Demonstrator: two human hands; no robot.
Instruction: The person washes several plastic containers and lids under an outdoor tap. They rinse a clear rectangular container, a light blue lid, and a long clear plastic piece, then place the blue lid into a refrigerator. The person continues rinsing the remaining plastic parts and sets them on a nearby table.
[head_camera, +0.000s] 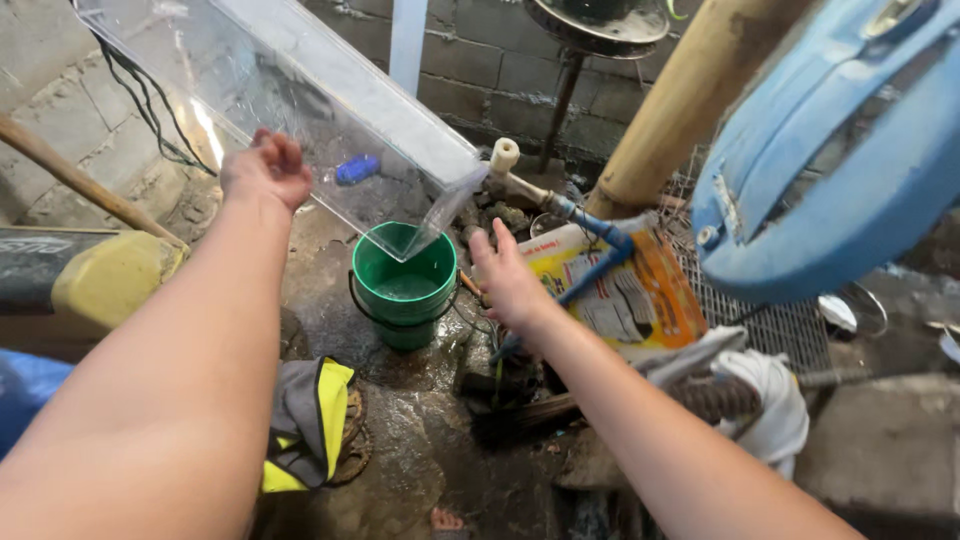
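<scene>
Left hand (266, 172): fingers curled around the edge of a clear plastic tray (290, 100), gripping it and holding it up at a tilt.
Right hand (508, 280): open, fingers spread, holding nothing, just beside the tray's low corner.
Clear plastic tray: its lower corner hangs right over the green bucket (404, 283).
Green bucket: upright on the wet floor (420, 430), some water in the bottom.
Behind the right hand: a blue pipe (590, 225) with a white tap end, above a yellow printed bag (620, 290).
Near the left forearm: a grey and yellow cloth (305, 420) on the floor.
</scene>
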